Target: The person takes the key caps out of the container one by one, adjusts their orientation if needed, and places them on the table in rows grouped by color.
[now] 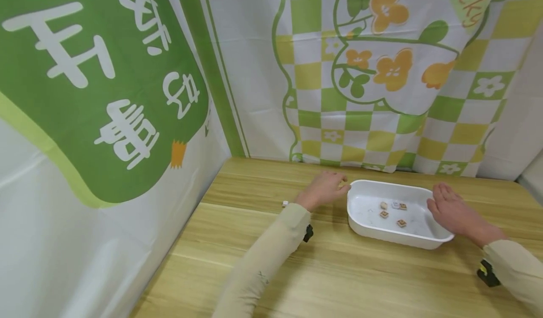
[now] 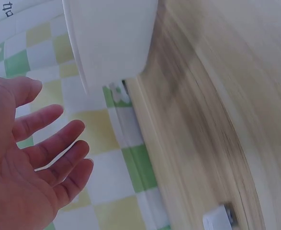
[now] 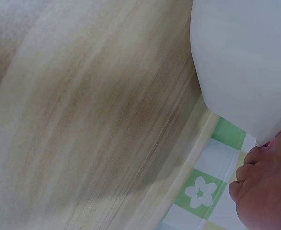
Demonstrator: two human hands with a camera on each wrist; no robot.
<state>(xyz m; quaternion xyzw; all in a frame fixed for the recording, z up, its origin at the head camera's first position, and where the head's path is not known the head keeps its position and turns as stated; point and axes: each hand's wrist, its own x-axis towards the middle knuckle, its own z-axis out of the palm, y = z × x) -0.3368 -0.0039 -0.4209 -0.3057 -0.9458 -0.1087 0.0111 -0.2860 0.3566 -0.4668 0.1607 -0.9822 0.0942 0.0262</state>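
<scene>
Your left hand (image 1: 323, 189) and right hand (image 1: 453, 210) flank a smooth, white, rounded-rectangular tray (image 1: 361, 224) on the pale wood-grain table (image 1: 339, 275), both with relaxed fingers, grasping nothing; the right rests against its rim. Inside lie four small square tiles (image 1: 383, 214), three brownish, one whitish. A tiny white piece (image 1: 285, 203) sits by your left wrist.

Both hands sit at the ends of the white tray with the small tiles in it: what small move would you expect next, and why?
Probably both hands close onto the white tray. The left hand is at its left end, fingers spread and apart from the wall in the left wrist view; the right hand lies open beside its right rim. Neither grips it yet, and the small tiles lie loose inside.
</scene>
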